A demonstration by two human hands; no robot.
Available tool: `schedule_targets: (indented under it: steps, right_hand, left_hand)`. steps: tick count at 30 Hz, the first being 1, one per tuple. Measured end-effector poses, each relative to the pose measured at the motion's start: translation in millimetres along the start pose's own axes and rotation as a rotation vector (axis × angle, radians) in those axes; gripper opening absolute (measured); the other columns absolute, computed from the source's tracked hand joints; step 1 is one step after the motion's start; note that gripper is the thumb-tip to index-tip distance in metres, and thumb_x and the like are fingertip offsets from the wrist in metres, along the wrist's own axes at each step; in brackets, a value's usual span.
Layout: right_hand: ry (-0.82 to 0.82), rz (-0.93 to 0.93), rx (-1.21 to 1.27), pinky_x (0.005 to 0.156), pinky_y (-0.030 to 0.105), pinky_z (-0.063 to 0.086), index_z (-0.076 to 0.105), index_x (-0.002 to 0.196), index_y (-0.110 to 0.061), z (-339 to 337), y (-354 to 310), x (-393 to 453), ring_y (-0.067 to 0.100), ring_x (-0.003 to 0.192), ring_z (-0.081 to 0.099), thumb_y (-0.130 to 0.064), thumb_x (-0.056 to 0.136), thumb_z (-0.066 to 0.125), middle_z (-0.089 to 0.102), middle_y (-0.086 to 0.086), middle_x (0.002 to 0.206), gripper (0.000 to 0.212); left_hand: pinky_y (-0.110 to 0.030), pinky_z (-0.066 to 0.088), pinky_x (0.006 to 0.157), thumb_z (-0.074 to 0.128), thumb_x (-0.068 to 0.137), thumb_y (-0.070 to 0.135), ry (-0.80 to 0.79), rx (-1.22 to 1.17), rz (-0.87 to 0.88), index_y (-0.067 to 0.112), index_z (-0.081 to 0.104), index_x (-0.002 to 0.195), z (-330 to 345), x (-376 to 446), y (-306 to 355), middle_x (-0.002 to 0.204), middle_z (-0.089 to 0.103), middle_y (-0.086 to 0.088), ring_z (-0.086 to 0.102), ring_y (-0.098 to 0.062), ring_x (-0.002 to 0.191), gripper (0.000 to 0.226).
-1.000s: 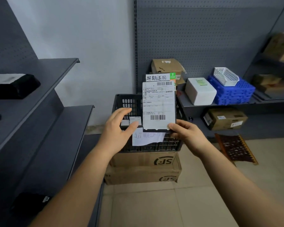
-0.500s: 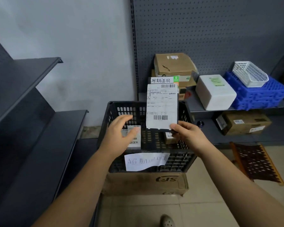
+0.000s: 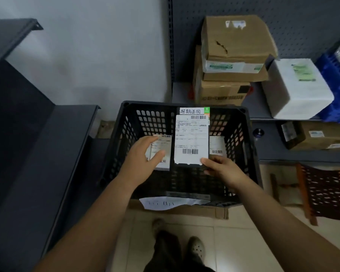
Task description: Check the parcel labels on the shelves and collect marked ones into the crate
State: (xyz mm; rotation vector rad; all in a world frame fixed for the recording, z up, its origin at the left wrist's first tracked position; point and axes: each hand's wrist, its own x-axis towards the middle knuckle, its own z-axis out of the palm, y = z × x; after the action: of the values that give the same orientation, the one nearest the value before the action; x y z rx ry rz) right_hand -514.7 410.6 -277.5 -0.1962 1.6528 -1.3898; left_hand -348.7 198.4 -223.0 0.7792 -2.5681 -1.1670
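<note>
Now right hand (image 3: 223, 169) pinches the black labelled parcel (image 3: 191, 141) by its lower corner, upright over the black crate (image 3: 124, 142). Left hand (image 3: 143, 160), fingers loose, empty, hovers at 9 o'clock of it above a white-labelled parcel (image 3: 162, 152) lying inside.

The scene is sitting in dim, flat indoor light with a cool grey cast, and no lamp is showing. The pale painted wall (image 3: 86, 52) is catching the most light, fading darker toward its lower part. The dark grey metal shelving (image 3: 39, 154) is swallowing detail. The stacked brown cardboard boxes (image 3: 234, 46) are smearing with motion blur, their print unreadable. Straight lines are bowing at the edges from the wide lens. The white printed shipping label (image 3: 190, 140) is staying fairly sharp.
</note>
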Motion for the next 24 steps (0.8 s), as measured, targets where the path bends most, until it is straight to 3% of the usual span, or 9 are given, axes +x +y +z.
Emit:
schedule_targets:
  steps: [6,13,15,19,21,24]
  right_hand:
    - [0.057,0.125,0.027,0.081,0.021,0.055,0.062,0.124,-0.004,12.4,25.1,49.7,0.015,0.102,0.069,-0.019,0.088,0.070,0.070,0.006,0.119,0.040]
    - [0.065,0.303,-0.020,0.098,0.037,0.053,0.054,0.136,-0.006,13.7,51.4,103.0,0.020,0.106,0.068,-0.043,0.071,0.083,0.065,0.007,0.128,0.080]
    - [0.064,0.368,-0.043,0.098,0.042,0.053,0.056,0.133,-0.006,14.8,59.7,113.8,0.024,0.106,0.068,-0.040,0.074,0.082,0.066,0.010,0.126,0.072]
    - [0.082,0.463,-0.040,0.084,0.032,0.056,0.060,0.122,-0.005,14.6,71.0,135.3,0.026,0.103,0.067,-0.016,0.090,0.068,0.067,0.010,0.117,0.034]
    - [0.092,0.510,-0.017,0.076,0.028,0.057,0.060,0.118,-0.005,10.6,77.3,148.2,0.026,0.102,0.066,-0.012,0.091,0.066,0.067,0.010,0.115,0.029]
    - [0.101,0.561,-0.044,0.082,0.032,0.057,0.060,0.120,-0.002,4.3,97.0,168.8,0.024,0.100,0.068,-0.013,0.089,0.069,0.067,0.011,0.119,0.034]
  left_hand:
    - [-0.034,0.038,0.111,0.065,0.090,0.038,-0.065,-0.015,-0.069,0.024,0.053,0.135,3.5,33.0,-41.4,0.138,0.050,0.007,0.046,-0.006,0.126,0.049]
    - [-0.041,0.040,0.110,0.063,0.091,0.041,-0.163,-0.050,-0.115,0.022,0.052,0.137,22.2,68.6,-83.6,0.138,0.051,0.007,0.045,-0.007,0.129,0.052]
    - [-0.041,0.040,0.111,0.064,0.091,0.041,-0.189,-0.066,-0.142,0.022,0.051,0.138,27.5,72.2,-91.5,0.140,0.049,0.008,0.043,-0.007,0.131,0.053]
    - [-0.038,0.037,0.113,0.065,0.090,0.040,-0.208,-0.077,-0.204,0.023,0.051,0.137,39.0,78.4,-102.7,0.140,0.049,0.009,0.044,-0.006,0.131,0.053]
    - [-0.036,0.036,0.114,0.064,0.091,0.039,-0.210,-0.072,-0.229,0.021,0.051,0.138,45.3,81.9,-106.2,0.139,0.050,0.010,0.044,-0.005,0.129,0.052]
    - [-0.027,0.033,0.113,0.064,0.091,0.037,-0.199,-0.047,-0.250,0.021,0.051,0.137,54.3,85.3,-111.0,0.139,0.049,0.009,0.043,-0.002,0.127,0.050]
